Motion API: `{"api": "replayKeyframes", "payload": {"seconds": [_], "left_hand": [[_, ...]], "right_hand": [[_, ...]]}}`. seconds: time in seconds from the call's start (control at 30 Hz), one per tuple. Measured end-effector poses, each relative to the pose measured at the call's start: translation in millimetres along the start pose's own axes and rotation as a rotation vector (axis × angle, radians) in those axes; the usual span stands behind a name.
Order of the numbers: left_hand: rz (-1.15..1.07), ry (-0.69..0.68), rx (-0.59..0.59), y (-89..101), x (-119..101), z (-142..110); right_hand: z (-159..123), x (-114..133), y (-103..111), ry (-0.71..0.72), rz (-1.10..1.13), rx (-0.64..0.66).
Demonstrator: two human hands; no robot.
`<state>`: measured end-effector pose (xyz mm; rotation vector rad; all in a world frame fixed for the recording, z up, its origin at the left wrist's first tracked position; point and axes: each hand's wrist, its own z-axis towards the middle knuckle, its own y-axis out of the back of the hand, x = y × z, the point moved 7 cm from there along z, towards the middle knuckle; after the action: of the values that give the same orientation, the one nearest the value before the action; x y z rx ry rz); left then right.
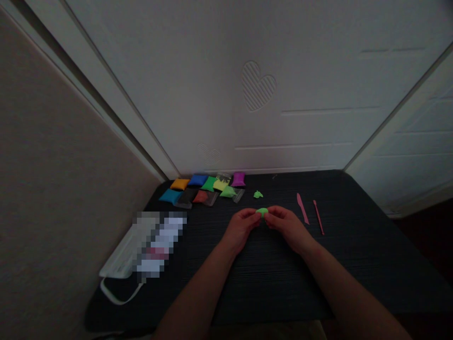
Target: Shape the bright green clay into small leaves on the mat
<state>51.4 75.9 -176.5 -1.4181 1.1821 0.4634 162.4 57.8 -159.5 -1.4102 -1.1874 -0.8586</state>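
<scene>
Between the fingertips of both hands is a small rounded lump of light green modelling clay (262, 211). My left hand (241, 228) pinches its left side, and my right hand (287, 227) pinches its right side. The two hands meet over the middle of the dark table, slightly above its surface. Just beyond them a smaller torn piece of the same green clay (258, 194) lies on the table. To the right lie a pink plastic clay knife (302, 208) and a thin pink modelling stick (319, 217).
Along the back left of the dark table (276, 293) lie several packets of coloured clay, among them an orange one (180, 184), a purple one (239, 179) and an opened light green one (230, 191). A white face mask (120, 257) and a blurred-out item (161, 248) lie at left. A white panel (212, 85) rises behind.
</scene>
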Motion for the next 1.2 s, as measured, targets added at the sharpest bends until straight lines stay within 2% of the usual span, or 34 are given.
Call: {"api": "replayKeyframes", "payload": {"seconds": [0.23, 0.4, 0.5, 0.73, 0.93, 1.03, 1.2], "left_hand": [[-0.041, 0.053, 0.009, -1.1, 2.6, -0.8], [-0.128, 0.108, 0.071, -6.8, 4.5, -2.8], [-0.143, 0.093, 0.080, -6.5, 3.2, -2.6], [-0.097, 0.082, 0.064, -5.2, 2.1, -1.9], [-0.104, 0.051, 0.098, -7.2, 1.5, -2.1], [-0.100, 0.040, 0.077, -4.8, -0.7, -1.0], [-0.091, -0.004, 0.008, 3.3, -7.3, 2.2]], "right_hand": [[-1.2, 4.5, 0.5, 0.025, -0.086, 0.006], [-2.7, -0.7, -1.5, -0.078, 0.082, 0.068], [-2.6, -2.1, -0.2, -0.108, 0.148, 0.056], [0.4, 1.0, 4.1, -0.002, -0.007, 0.030], [-1.3, 4.1, 1.4, -0.002, 0.037, 0.053], [0.6, 7.8, 5.9, 0.053, -0.055, 0.010], [1.3, 23.4, 24.0, 0.230, -0.335, -0.193]]}}
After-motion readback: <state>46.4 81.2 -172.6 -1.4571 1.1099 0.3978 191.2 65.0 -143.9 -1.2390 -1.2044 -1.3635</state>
